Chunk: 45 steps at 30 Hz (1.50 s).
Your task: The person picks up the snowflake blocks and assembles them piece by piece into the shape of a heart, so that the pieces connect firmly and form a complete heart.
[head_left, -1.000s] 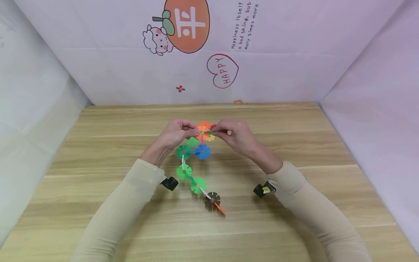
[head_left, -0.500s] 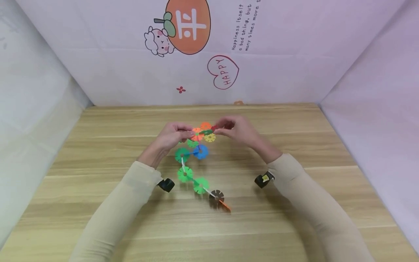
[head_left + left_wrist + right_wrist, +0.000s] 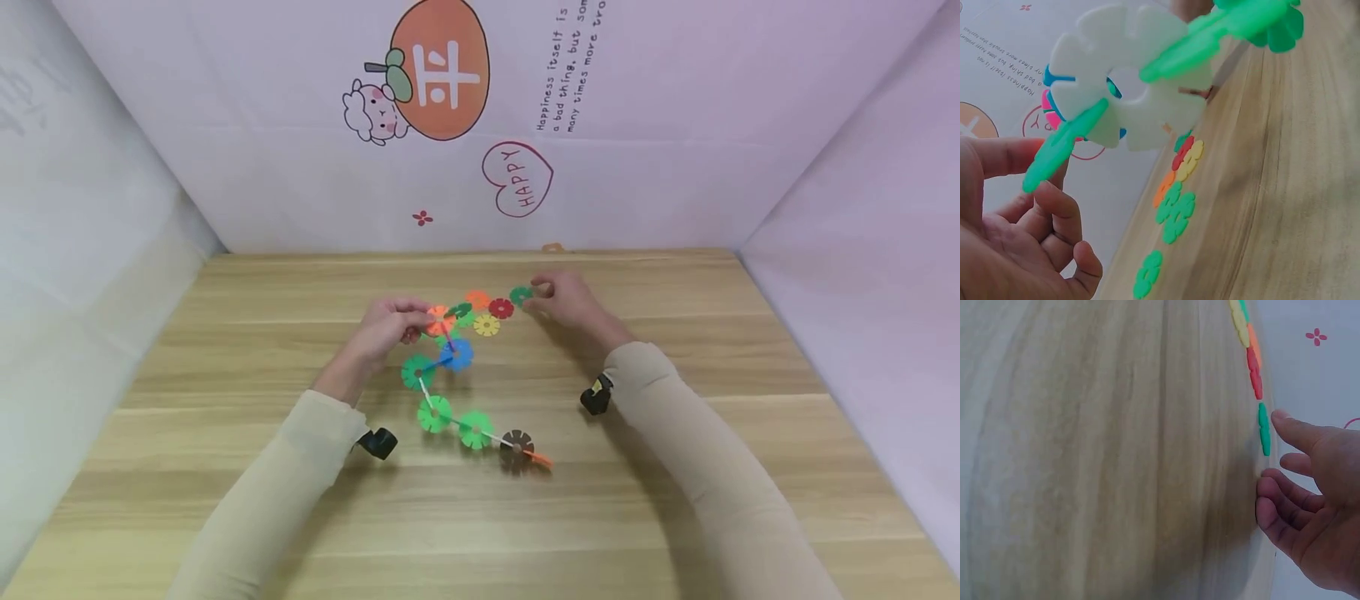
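Note:
My left hand [image 3: 382,329] pinches an orange snowflake disc [image 3: 441,320] at the upper end of a chain of slotted plastic discs. A dark green disc [image 3: 459,310] stands slotted beside it. Down the chain come a pink disc, a blue disc [image 3: 457,355], green and white discs, then a brown disc [image 3: 517,451] with an orange one at the tail. In the left wrist view a white disc [image 3: 1094,56] fills the foreground. My right hand [image 3: 566,300] hovers by a loose green disc [image 3: 521,296], thumb and fingers apart around its near side, nothing gripped.
Loose discs lie beyond the chain: red [image 3: 501,308], yellow [image 3: 487,325], orange [image 3: 477,299] and several green ones. They rest on a wood-grain table [image 3: 637,517], with a printed white cloth [image 3: 637,167] behind and white sides left and right.
My right hand has let go of the dark green disc, now on the chain's orange disc, and moved right to a loose green disc. The left hand has drawn the chain left and nearer.

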### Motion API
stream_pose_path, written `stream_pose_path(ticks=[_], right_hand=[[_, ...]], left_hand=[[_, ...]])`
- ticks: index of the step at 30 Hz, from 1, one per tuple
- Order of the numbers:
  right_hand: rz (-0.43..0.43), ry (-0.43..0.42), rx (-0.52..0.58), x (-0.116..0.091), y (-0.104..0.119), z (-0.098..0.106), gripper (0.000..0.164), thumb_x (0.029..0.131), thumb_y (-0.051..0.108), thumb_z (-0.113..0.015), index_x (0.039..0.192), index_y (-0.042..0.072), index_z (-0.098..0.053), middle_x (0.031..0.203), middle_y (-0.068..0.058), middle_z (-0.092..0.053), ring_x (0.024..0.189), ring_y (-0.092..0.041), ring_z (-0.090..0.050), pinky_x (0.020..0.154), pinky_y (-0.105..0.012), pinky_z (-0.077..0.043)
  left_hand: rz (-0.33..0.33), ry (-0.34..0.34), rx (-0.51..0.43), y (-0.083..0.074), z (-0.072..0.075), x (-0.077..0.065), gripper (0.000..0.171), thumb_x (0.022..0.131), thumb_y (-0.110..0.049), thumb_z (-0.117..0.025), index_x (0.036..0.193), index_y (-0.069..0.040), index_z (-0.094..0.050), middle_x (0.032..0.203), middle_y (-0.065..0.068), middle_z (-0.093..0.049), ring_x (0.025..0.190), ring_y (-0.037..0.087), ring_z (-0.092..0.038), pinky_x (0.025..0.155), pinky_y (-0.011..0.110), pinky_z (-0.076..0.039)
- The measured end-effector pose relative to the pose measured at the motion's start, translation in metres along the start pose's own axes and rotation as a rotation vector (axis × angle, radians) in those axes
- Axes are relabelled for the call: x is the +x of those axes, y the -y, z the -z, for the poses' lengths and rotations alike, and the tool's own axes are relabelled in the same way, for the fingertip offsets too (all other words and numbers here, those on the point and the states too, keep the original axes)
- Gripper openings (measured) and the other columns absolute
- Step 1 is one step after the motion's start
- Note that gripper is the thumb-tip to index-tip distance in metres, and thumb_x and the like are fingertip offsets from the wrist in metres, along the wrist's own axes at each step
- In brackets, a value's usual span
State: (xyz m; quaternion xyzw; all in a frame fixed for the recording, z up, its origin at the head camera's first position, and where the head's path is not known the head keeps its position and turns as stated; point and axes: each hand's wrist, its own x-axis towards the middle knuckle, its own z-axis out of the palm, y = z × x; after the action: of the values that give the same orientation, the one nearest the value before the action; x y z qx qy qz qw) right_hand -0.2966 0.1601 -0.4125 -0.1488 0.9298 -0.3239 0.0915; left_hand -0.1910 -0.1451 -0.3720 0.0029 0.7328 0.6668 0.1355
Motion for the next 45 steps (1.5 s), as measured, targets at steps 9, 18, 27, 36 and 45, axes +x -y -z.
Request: stream_pose_path(ticks=[9,18,27,36,45], right_hand=[[-0.022,0.016,-0.062,0.0,-0.001,-0.003,0.044,0.094,0.025,-0.073,0.128,0.001,-0.061,0.117,-0.018,-0.063,0.105,-0.033,-0.059,0.092,-0.048,-0.05],[-0.039,0.021,0.081,-0.017,0.005,0.003,0.021,0.093,0.016,-0.073,0.102,0.002,-0.061,0.094,-0.013,-0.06,0.085,-0.025,-0.054,0.071,-0.035,-0.049],[0.138,-0.087,0.295,-0.087,0.047,0.008,0.013,0.095,0.019,-0.072,0.096,0.007,-0.065,0.087,-0.009,-0.064,0.071,-0.024,-0.055,0.058,-0.027,-0.047],[0.159,-0.16,0.441,-0.127,0.061,0.001,0.013,0.095,0.017,-0.072,0.097,0.005,-0.068,0.083,-0.011,-0.066,0.065,-0.027,-0.055,0.054,-0.026,-0.048],[0.14,-0.137,0.603,-0.11,0.059,-0.013,0.021,0.097,0.024,-0.07,0.098,0.003,-0.069,0.085,-0.024,-0.064,0.063,-0.025,-0.056,0.054,-0.03,-0.05]], left_hand=[[0.008,-0.004,-0.012,0.005,-0.007,0.0,0.024,0.096,-0.009,-0.063,0.114,0.006,-0.066,0.081,0.001,-0.069,0.069,0.015,-0.053,0.073,0.033,-0.046],[-0.003,0.011,-0.017,0.004,-0.011,-0.002,0.018,0.096,-0.008,-0.063,0.109,0.003,-0.068,0.081,0.002,-0.07,0.069,0.018,-0.053,0.076,0.038,-0.046],[0.001,0.001,-0.026,0.002,-0.012,-0.005,0.019,0.097,-0.009,-0.064,0.111,0.002,-0.068,0.085,0.002,-0.071,0.079,0.025,-0.056,0.081,0.041,-0.047],[-0.017,0.009,-0.016,0.001,-0.013,-0.012,0.022,0.097,-0.01,-0.064,0.115,0.003,-0.068,0.084,0.0,-0.07,0.077,0.02,-0.057,0.082,0.038,-0.049],[-0.063,0.058,-0.009,0.0,-0.023,-0.012,0.025,0.097,-0.011,-0.066,0.118,0.002,-0.069,0.09,0.002,-0.071,0.084,0.022,-0.058,0.084,0.041,-0.048]])
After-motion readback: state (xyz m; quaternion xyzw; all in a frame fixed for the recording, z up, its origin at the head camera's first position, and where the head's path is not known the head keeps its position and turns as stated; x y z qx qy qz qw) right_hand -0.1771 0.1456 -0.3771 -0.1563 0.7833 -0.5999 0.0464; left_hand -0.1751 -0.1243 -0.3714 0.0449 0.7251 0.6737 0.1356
